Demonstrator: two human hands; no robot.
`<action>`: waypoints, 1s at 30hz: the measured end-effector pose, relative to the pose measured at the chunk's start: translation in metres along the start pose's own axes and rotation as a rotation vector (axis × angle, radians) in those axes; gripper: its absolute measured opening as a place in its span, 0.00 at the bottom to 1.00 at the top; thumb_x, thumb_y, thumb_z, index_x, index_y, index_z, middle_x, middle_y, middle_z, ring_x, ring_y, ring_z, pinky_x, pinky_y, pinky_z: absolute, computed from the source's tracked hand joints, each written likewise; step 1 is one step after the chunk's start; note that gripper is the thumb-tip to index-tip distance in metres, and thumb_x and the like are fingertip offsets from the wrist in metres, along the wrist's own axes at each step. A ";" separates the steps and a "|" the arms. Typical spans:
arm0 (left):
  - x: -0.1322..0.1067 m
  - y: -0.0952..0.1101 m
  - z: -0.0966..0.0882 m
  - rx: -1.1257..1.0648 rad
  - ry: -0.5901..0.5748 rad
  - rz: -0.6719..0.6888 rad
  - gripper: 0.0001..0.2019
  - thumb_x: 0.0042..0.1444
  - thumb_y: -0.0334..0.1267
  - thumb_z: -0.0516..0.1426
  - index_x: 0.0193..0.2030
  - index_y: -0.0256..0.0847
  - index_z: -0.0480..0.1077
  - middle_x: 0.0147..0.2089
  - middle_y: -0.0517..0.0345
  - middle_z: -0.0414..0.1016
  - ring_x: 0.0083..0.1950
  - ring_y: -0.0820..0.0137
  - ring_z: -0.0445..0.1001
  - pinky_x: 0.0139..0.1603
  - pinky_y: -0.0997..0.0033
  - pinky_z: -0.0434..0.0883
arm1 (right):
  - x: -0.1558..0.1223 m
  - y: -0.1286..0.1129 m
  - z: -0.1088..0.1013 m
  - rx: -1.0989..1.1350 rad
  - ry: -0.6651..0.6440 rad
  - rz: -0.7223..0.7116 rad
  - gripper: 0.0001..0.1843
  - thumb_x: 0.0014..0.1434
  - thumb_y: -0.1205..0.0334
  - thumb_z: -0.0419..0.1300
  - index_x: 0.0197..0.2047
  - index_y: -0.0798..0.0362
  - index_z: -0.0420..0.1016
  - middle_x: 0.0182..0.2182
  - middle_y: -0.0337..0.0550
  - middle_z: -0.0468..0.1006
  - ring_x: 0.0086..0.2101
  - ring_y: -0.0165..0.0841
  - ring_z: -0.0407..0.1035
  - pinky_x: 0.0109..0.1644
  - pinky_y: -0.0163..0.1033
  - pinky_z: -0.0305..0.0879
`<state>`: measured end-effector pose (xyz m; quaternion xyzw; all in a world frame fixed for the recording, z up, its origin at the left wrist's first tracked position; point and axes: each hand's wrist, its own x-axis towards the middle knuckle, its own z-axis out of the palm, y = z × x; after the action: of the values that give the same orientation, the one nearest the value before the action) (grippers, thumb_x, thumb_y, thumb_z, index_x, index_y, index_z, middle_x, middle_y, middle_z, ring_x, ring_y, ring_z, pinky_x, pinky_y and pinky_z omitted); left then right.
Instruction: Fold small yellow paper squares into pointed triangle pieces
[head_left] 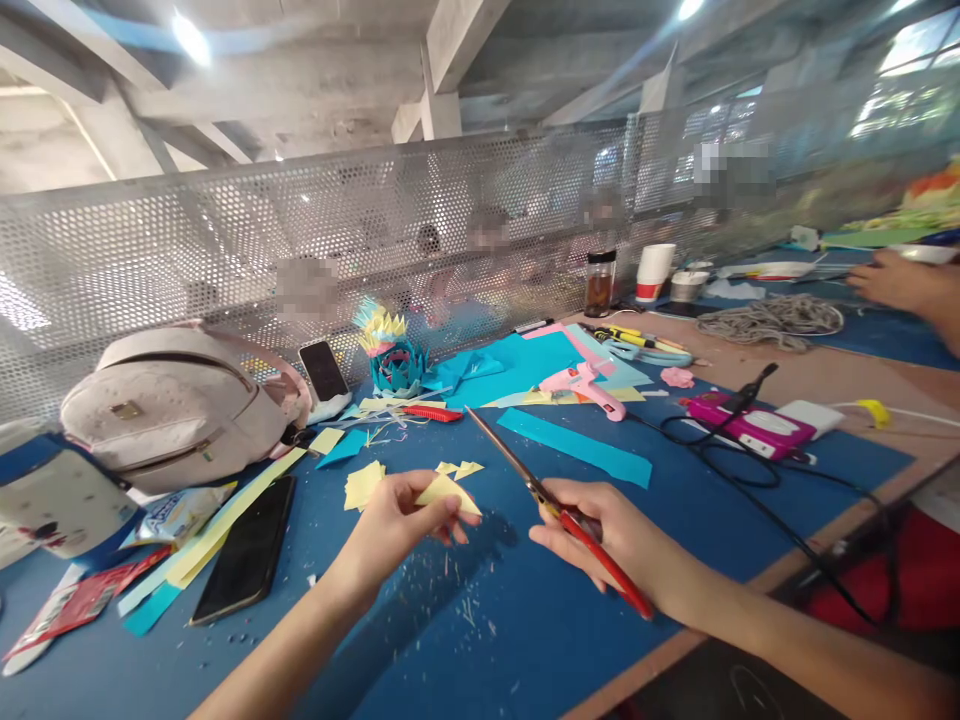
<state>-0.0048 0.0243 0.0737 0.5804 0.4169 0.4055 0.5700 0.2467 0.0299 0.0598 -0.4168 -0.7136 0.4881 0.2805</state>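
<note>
My left hand (pixel 412 510) pinches a small folded piece of yellow paper (pixel 448 492) above the blue table mat. In my right hand (pixel 592 530) are red-handled scissors (pixel 517 462), their blades pointing up and to the left, apart from the paper. Beyond my left hand lie small yellow paper scraps (pixel 460 469) and a yellow paper stack (pixel 365 484). A blue paper strip (pixel 577 446) lies flat past the scissors. Fine paper clippings are scattered below my hands.
A pink glue gun (pixel 583 388) with a black cord rests by blue paper sheets (pixel 517 365). A paper craft (pixel 397 362) and a red cutter (pixel 433 412) are further back. To the left are a black phone (pixel 247 550) and a backpack (pixel 180 400). Another person's hand (pixel 904 285) shows far right.
</note>
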 end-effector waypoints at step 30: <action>-0.012 0.011 0.011 0.093 0.351 0.201 0.24 0.56 0.59 0.65 0.31 0.40 0.66 0.22 0.65 0.69 0.23 0.76 0.68 0.27 0.78 0.65 | -0.003 0.002 0.033 0.143 -0.247 -0.056 0.38 0.59 0.20 0.49 0.35 0.51 0.59 0.18 0.29 0.61 0.17 0.24 0.59 0.20 0.28 0.56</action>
<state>0.0018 0.0091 0.0849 0.5653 0.4678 0.5356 0.4180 0.2222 0.0124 0.0463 -0.3124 -0.7176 0.5773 0.2330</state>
